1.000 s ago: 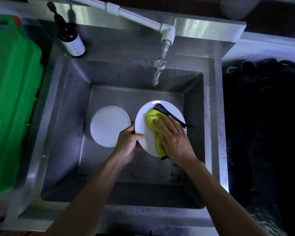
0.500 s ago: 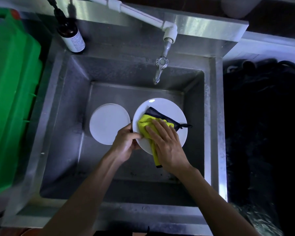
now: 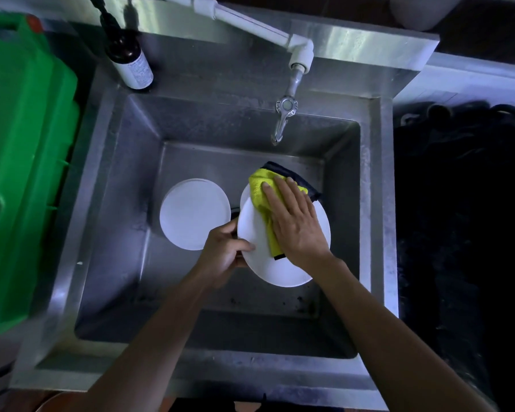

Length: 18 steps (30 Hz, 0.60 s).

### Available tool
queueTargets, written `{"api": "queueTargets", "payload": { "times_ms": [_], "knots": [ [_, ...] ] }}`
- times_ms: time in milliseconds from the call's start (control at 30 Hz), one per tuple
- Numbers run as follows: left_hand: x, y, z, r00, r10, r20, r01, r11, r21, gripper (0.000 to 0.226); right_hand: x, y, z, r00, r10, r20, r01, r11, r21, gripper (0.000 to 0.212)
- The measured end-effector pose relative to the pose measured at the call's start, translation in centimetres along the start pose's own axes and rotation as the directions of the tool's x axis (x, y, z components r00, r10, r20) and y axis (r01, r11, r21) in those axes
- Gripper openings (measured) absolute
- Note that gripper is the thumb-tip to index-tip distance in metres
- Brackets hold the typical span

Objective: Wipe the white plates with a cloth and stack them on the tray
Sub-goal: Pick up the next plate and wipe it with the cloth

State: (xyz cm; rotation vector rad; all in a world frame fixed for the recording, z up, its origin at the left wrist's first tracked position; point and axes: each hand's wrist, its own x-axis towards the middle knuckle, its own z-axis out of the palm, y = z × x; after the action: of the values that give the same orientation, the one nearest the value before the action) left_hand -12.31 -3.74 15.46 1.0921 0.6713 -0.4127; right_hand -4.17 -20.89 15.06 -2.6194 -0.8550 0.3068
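Over the steel sink [image 3: 110,179] I hold a white plate [image 3: 259,233] tilted toward me. My left hand [image 3: 223,257] grips its left rim, thumb on the face. My right hand [image 3: 295,221] lies flat on a yellow cloth with a dark edge [image 3: 260,188], pressing it against the upper part of the plate. A small stack of white plates [image 3: 194,214] rests on the sink floor to the left of the held plate.
A tap [image 3: 283,120] hangs from a white pipe above the basin. A dark pump bottle [image 3: 128,58] stands at the sink's back left corner. A green plastic container [image 3: 21,162] sits to the left. A dark area lies to the right.
My right hand has slid the cloth from the plate's lower middle up to its top edge. The left hand keeps its hold on the rim.
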Motion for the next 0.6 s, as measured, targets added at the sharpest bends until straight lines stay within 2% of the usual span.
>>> {"api": "queueTargets", "payload": {
  "times_ms": [100,300,433,600],
  "knots": [
    [-0.4,-0.2,0.0,0.999,0.013,-0.039,-0.012,1.0,0.007,0.055,-0.5,1.1,0.4,0.995,0.096,0.007,-0.096,0.995,-0.027,0.058],
    [-0.9,0.4,0.6,0.991,0.066,-0.117,-0.07,0.997,-0.028,0.05,-1.8,2.6,0.7,0.981,0.196,-0.001,-0.195,0.978,-0.067,0.058],
    [-0.5,1.3,1.0,0.976,0.085,-0.201,-0.101,0.992,-0.071,0.06,-2.9,2.2,0.7,0.972,0.236,-0.01,-0.236,0.971,-0.035,0.057],
    [-0.4,1.4,1.5,0.965,0.063,-0.255,-0.1,0.985,-0.137,0.055,-3.8,0.5,1.0,0.96,0.279,-0.008,-0.278,0.959,0.046,0.056]
  ]
}}
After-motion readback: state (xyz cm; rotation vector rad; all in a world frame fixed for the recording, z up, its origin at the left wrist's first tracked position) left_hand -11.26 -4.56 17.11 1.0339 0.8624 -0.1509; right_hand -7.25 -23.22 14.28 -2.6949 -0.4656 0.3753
